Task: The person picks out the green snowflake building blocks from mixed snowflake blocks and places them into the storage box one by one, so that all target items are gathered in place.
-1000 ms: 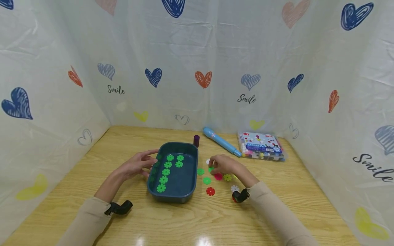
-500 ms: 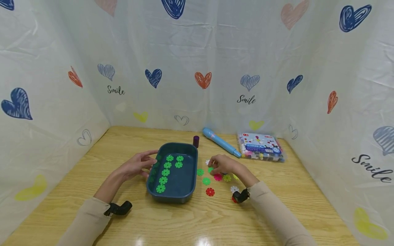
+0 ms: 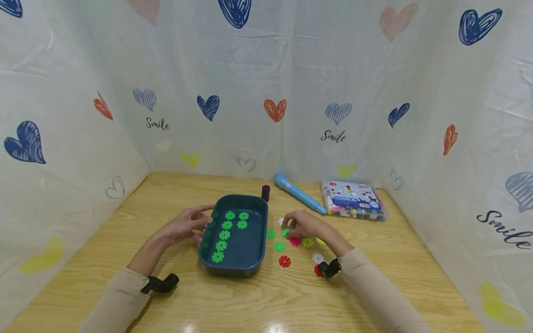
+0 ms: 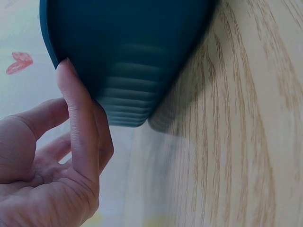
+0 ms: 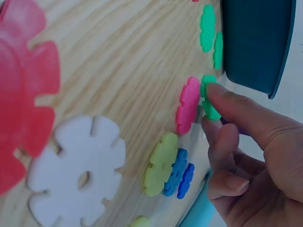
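Observation:
A dark teal tray (image 3: 248, 247) stands on the table, with several green snowflake discs (image 3: 224, 235) laid out on its floor in two columns. My left hand (image 3: 183, 225) is at its left side. In the left wrist view, fingertips of that hand (image 4: 75, 137) rest against the rim and outer wall of the tray (image 4: 137, 61). To the right of the tray, my right hand (image 3: 309, 225) pinches a green snowflake disc (image 5: 209, 98) between thumb and index finger. Two more green discs (image 5: 207, 28) lie between it and the tray.
Around the right hand lie a pink disc (image 3: 295, 241), a yellow disc (image 3: 307, 243), a red disc (image 3: 285, 262) and white discs (image 3: 318, 258). Blue discs (image 5: 176, 171) show in the right wrist view. Farther back are a purple cylinder (image 3: 265, 193), a blue microphone-shaped tube (image 3: 300, 194) and a boxed set (image 3: 354, 200).
The right fingers have risen slightly, and more of the green disc shows between them. The left hand and tray hold their places; the whole head view has shifted a little.

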Demonstrator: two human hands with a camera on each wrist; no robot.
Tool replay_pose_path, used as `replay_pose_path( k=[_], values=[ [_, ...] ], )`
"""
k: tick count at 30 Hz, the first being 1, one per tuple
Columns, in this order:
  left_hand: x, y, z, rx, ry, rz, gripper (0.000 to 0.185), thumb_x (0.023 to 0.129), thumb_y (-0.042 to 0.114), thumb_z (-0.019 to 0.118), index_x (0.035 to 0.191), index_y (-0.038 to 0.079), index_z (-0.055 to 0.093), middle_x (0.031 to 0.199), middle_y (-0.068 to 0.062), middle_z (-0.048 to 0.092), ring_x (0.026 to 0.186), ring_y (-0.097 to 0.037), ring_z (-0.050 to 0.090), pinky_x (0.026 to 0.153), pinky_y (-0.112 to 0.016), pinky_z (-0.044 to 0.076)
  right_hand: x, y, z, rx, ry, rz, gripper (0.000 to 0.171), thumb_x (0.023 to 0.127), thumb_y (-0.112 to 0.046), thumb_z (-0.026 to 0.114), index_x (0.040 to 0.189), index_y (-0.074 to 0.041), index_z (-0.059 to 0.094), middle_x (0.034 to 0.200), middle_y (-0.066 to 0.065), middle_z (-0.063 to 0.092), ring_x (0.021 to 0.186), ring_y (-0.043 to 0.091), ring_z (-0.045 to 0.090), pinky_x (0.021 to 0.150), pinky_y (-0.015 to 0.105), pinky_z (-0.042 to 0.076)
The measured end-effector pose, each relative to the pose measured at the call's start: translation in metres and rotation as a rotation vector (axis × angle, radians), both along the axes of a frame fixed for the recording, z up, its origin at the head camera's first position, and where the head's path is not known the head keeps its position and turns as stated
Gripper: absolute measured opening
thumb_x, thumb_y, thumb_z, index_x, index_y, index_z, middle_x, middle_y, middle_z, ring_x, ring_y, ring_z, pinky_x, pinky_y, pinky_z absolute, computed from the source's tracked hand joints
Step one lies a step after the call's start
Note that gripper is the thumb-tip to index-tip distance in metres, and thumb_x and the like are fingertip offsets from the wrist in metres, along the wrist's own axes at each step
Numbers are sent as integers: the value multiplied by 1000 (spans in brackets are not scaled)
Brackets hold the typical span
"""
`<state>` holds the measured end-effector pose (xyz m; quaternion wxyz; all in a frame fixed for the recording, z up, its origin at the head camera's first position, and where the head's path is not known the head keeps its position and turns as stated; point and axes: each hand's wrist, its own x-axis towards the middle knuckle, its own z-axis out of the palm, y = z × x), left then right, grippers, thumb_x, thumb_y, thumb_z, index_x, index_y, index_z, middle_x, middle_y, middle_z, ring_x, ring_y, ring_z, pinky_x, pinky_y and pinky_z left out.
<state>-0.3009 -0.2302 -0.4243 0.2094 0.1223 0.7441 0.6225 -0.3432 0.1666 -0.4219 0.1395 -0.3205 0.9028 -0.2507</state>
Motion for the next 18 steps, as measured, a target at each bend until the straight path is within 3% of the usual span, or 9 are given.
replay_pose_path(
  k=[4,10,14,18],
  values=[
    [0,0,-1,11,1,-2,66,101,23,55,157,10,21,114,-16,62,83,-15,64,61,-27,59,-1,3,4,-43,20,78,9,91,-3,66,99,-4,72,77,9,71,54,14,59,55,23,51],
    [0,0,0,14,-6,5,66,101,23,56,156,10,22,116,-18,61,84,-16,64,62,-28,59,-3,6,9,-42,12,124,12,92,-1,63,100,-2,72,77,12,71,53,12,56,52,20,47],
    [0,-1,-1,10,-7,5,66,101,23,56,156,11,22,119,-20,60,85,-16,64,63,-29,60,-4,9,13,-56,23,126,12,93,-4,63,101,-4,73,86,13,74,55,23,64,53,21,51],
    [1,-1,-1,6,-5,5,66,101,23,56,156,11,22,121,-22,59,85,-16,64,63,-30,60,-8,12,22,-90,45,144,14,97,-6,60,105,-3,71,93,17,74,52,35,62,51,22,51]
  ],
)
